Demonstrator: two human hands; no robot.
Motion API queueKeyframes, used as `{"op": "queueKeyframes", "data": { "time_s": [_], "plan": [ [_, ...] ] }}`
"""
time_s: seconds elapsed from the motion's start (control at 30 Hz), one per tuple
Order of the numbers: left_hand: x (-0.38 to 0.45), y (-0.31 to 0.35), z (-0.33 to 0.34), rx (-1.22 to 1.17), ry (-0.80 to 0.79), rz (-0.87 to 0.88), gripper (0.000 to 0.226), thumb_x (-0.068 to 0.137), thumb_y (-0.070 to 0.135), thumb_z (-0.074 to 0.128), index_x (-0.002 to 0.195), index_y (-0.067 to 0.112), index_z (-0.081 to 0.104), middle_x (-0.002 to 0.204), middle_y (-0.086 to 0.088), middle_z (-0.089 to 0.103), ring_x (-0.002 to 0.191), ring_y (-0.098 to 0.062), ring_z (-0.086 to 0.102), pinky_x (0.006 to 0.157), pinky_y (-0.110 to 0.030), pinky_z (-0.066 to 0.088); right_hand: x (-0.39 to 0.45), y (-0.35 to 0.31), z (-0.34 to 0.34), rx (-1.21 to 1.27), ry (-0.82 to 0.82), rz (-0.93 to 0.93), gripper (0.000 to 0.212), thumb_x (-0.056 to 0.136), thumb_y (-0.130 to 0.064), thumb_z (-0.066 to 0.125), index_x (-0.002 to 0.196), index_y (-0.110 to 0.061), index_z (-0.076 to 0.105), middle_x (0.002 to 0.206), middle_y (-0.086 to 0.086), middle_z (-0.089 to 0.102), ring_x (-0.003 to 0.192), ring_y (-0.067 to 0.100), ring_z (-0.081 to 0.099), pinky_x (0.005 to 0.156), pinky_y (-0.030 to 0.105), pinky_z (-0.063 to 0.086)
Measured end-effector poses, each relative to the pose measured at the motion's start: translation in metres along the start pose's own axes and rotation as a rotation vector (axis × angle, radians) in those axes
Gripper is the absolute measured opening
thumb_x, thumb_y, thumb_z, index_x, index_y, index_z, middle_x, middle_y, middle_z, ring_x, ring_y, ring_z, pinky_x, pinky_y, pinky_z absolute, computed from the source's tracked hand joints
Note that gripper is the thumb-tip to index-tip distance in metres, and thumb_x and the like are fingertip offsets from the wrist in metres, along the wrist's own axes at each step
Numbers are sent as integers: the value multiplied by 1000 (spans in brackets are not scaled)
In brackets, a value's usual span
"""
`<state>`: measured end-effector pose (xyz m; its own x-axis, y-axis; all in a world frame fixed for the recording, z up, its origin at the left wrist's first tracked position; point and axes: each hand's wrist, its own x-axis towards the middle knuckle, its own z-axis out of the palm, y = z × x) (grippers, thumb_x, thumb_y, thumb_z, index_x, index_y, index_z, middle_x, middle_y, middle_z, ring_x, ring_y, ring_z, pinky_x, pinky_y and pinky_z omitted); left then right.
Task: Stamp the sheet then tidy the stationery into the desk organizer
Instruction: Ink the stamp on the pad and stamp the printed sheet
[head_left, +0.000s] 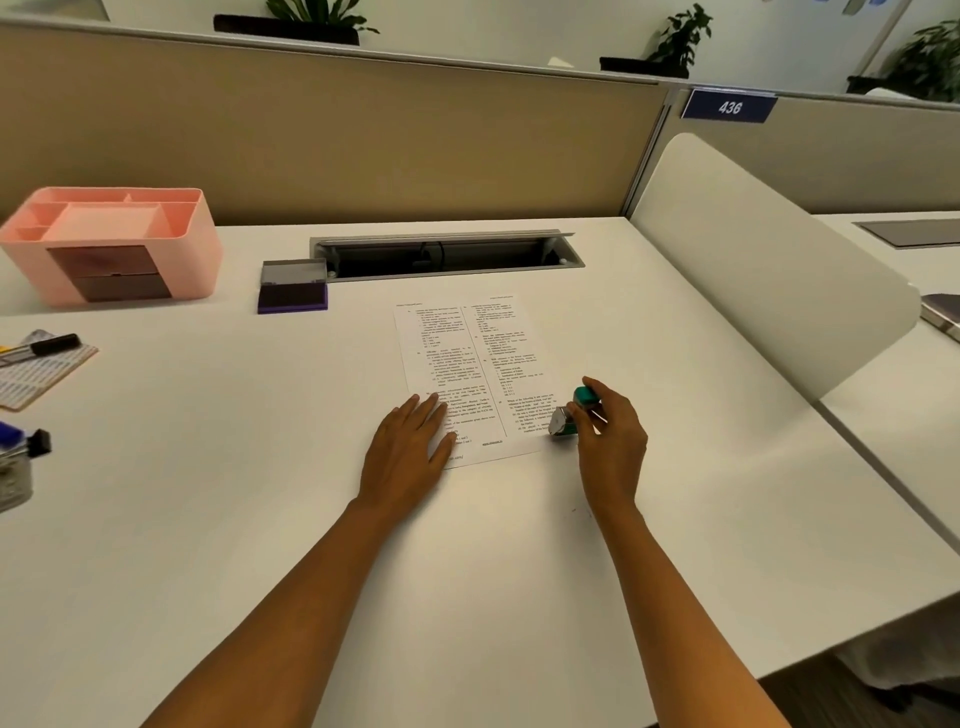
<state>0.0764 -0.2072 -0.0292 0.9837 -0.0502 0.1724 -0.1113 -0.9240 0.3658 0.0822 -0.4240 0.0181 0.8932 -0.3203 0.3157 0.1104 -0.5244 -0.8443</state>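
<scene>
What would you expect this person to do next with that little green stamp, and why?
Probably press the stamp straight down onto the sheet. The right hand grips it at the sheet's lower right corner, the left hand lies flat on the lower left part, steadying the paper, and the ink pad stands open behind. Whether the stamp is already inked, I cannot tell.

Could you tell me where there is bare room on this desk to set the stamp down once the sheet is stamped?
Bare desk lies between the ink pad and the printed sheet, and in the wide stretch left of the left hand. Right of the right hand, holding the stamp, is free up to the white divider. The far left edge is crowded around the marker.
</scene>
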Motion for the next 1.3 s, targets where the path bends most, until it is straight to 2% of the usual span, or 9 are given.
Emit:
{"op": "queueKeyframes", "data": {
  "time_s": [0.47,0.7,1.03,1.3],
  "plan": [
    [7,7,4,-22,7,-6,77,79,57,9,139,17,38,148,3,37,141,-15,27,115,-28,17,1,2,4,-54,-5,-21,37,87,-6,62,124,-10,58,119,8,61,95,10,57,87,18,44],
    [6,6,7,-17,-3,-1,77,80,58,9,139,19,38,149,5,36,141,-15,27,114,-28,19,-1,1,7,-110,-17,-33,37,88,-10,60,125,-10,57,122,6,61,105,18,61,89,18,44],
    [6,6,9,9,-18,-6,79,78,59,5,142,22,32,151,8,31,142,-12,21,115,-24,12,-2,6,8,-260,-29,-54,35,91,-19,57,127,-16,55,113,3,67,95,17,65,81,14,39],
    [7,5,10,25,-11,0,76,80,58,9,139,19,37,148,5,36,141,-14,26,115,-27,18,-4,11,7,-275,-15,-69,34,91,-18,58,125,-18,55,110,0,68,91,17,66,77,13,39]
  ]
}}
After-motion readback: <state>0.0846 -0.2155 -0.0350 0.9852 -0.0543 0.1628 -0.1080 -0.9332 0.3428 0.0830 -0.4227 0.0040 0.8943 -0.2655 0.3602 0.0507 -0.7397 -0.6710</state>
